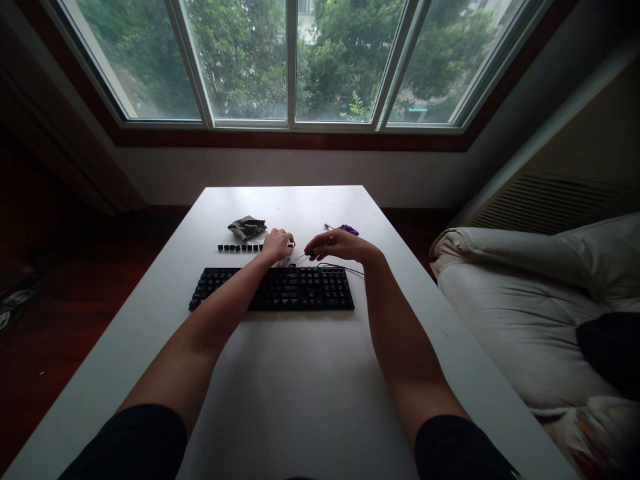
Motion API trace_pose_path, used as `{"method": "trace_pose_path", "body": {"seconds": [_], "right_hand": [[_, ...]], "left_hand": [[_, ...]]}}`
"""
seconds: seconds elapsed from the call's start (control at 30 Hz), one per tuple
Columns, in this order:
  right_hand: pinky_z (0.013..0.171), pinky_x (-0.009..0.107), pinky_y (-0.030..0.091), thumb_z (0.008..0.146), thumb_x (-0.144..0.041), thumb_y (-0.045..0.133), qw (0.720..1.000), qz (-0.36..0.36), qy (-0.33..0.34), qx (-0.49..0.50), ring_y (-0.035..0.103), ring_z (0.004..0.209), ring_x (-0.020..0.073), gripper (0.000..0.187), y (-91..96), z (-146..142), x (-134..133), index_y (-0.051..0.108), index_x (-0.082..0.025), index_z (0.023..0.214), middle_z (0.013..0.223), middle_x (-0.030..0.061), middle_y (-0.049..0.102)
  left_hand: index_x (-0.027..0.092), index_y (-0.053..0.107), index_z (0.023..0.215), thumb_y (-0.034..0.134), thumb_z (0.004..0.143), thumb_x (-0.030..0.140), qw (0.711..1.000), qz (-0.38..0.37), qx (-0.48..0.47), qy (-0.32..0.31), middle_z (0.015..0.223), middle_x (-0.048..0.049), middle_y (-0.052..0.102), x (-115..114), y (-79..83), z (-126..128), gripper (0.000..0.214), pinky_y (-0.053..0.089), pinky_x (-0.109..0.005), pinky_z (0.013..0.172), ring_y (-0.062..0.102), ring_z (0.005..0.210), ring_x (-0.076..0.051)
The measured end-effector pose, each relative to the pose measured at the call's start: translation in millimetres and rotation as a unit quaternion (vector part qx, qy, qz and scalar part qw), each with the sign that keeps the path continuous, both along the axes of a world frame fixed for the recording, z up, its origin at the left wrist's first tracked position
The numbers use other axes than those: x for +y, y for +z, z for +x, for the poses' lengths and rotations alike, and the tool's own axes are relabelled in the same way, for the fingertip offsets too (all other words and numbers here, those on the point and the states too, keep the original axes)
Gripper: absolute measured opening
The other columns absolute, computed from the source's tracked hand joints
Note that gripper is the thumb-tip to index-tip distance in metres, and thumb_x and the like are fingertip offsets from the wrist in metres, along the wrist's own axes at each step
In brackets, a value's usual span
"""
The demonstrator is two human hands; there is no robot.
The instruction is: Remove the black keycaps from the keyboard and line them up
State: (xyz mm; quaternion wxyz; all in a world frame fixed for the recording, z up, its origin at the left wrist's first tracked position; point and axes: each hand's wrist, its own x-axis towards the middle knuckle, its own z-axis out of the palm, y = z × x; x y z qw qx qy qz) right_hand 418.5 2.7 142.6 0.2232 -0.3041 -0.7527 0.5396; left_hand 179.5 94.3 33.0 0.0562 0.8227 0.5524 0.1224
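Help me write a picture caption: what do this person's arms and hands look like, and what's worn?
The left sleeve and right sleeve are short and very dark, close to black. The left hand and right hand are gloveless, and no watch or bracelet shows.

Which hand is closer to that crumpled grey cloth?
Left. The left hand is just to the right of the grey cloth; the right hand is farther right, beyond the left.

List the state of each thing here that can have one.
Keyboard: flat, keys up
Black keycaps: lined up in a row
Grey cloth: crumpled
Cable: loosely curved
Right hand: pinching a wire tool
Left hand: fingers bent, grip hidden
Purple item: details unclear
Window: open or shut, cannot tell
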Motion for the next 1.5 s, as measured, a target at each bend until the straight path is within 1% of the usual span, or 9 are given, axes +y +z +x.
{"method": "trace_pose_path", "body": {"seconds": [0.23, 0.47, 0.6, 0.7, 0.87, 1.07, 1.2, 1.37, 1.5], "right_hand": [[0.072, 0.033, 0.064, 0.084, -0.033, 0.078, 0.997, 0.0, -0.075, 0.028, 0.073, 0.078, 0.0163, 0.026, -19.4, -1.3, 13.5, 0.067, -0.017, 0.101, 0.1, 0.0087, 0.075], [0.075, 0.029, 0.062, 0.083, -0.025, 0.076, 0.996, 0.04, -0.082, -0.005, 0.071, 0.084, 0.0159, 0.018, -29.4, -10.1, 20.1, 0.072, -0.016, 0.099, 0.096, 0.0076, 0.076], [0.068, 0.028, 0.06, 0.084, -0.028, 0.075, 0.995, 0.042, -0.085, -0.024, 0.07, 0.074, 0.015, 0.022, -32.7, -13.3, 23.2, 0.071, -0.015, 0.102, 0.085, 0.0067, 0.075], [0.062, 0.026, 0.059, 0.083, -0.028, 0.076, 0.994, 0.043, -0.099, -0.029, 0.07, 0.068, 0.0147, 0.025, -36.6, -15.5, 25.0, 0.067, -0.016, 0.104, 0.078, 0.0045, 0.074], [0.058, 0.023, 0.056, 0.083, -0.025, 0.076, 0.989, 0.058, -0.128, -0.053, 0.069, 0.065, 0.014, 0.022, -41.4, -17.9, 24.3, 0.063, -0.018, 0.099, 0.075, 0.0024, 0.074], [0.06, 0.022, 0.051, 0.085, -0.025, 0.073, 0.983, 0.102, -0.128, -0.083, 0.068, 0.066, 0.0136, 0.026, -42.0, -28.6, 19.0, 0.06, -0.021, 0.108, 0.077, -0.0001, 0.073], [0.063, 0.024, 0.049, 0.088, -0.028, 0.068, 0.977, 0.146, -0.128, -0.092, 0.067, 0.07, 0.0146, 0.017, -41.0, -39.4, 15.6, 0.066, -0.02, 0.102, 0.076, 0.0008, 0.073], [0.065, 0.025, 0.049, 0.09, -0.028, 0.065, 0.972, 0.166, -0.121, -0.115, 0.066, 0.069, 0.014, 0.012, -40.3, -37.9, 16.2, 0.069, -0.018, 0.097, 0.077, 0.002, 0.072], [0.058, 0.023, 0.051, 0.09, -0.03, 0.067, 0.979, 0.129, -0.125, -0.098, 0.067, 0.064, 0.0137, 0.014, -45.2, -34.0, 19.9, 0.068, -0.018, 0.097, 0.076, 0.003, 0.072]], "left_hand": [[0.025, 0.075, 0.11, 0.07, 0.086, 0.033, 0.999, 0.026, -0.037, -0.023, 0.12, -0.0108, 0.065, -16.1, 10.5, -8.5, 0.026, 0.042, -0.045, 0.101, 0.051, 0.117, -0.033], [0.025, 0.075, 0.109, 0.065, 0.089, 0.029, 0.995, 0.025, -0.075, -0.063, 0.116, -0.0097, 0.069, -54.4, 18.3, -25.7, 0.023, 0.043, -0.044, 0.102, 0.056, 0.114, -0.031], [0.025, 0.075, 0.108, 0.062, 0.09, 0.032, 0.985, -0.035, -0.092, -0.14, 0.113, -0.0068, 0.072, -73.1, 19.0, -30.4, 0.023, 0.047, -0.038, 0.097, 0.062, 0.108, -0.027], [0.026, 0.075, 0.106, 0.063, 0.089, 0.036, 0.979, -0.077, -0.093, -0.165, 0.108, -0.0052, 0.074, -81.4, 18.6, -29.0, 0.023, 0.049, -0.035, 0.092, 0.065, 0.103, -0.026], [0.026, 0.075, 0.107, 0.065, 0.087, 0.037, 0.975, -0.094, -0.113, -0.168, 0.105, -0.0047, 0.075, -84.9, 14.7, -26.9, 0.025, 0.05, -0.033, 0.086, 0.067, 0.097, -0.025], [0.025, 0.074, 0.108, 0.067, 0.087, 0.036, 0.971, -0.093, -0.137, -0.173, 0.105, -0.0044, 0.075, -83.0, 6.9, -29.0, 0.024, 0.051, -0.034, 0.085, 0.067, 0.096, -0.025], [0.025, 0.074, 0.109, 0.067, 0.087, 0.035, 0.97, -0.095, -0.147, -0.171, 0.107, -0.0045, 0.075, -82.6, 4.5, -29.4, 0.024, 0.051, -0.033, 0.087, 0.067, 0.098, -0.024], [0.025, 0.072, 0.113, 0.066, 0.088, 0.04, 0.97, -0.096, -0.127, -0.184, 0.112, -0.0063, 0.073, -84.7, 9.6, -31.2, 0.029, 0.05, -0.034, 0.091, 0.066, 0.103, -0.026], [0.023, 0.069, 0.122, 0.071, 0.083, 0.05, 0.968, -0.117, -0.094, -0.2, 0.119, -0.0098, 0.071, -89.6, 19.2, -33.9, 0.048, 0.048, -0.036, 0.094, 0.063, 0.11, -0.029]]}}
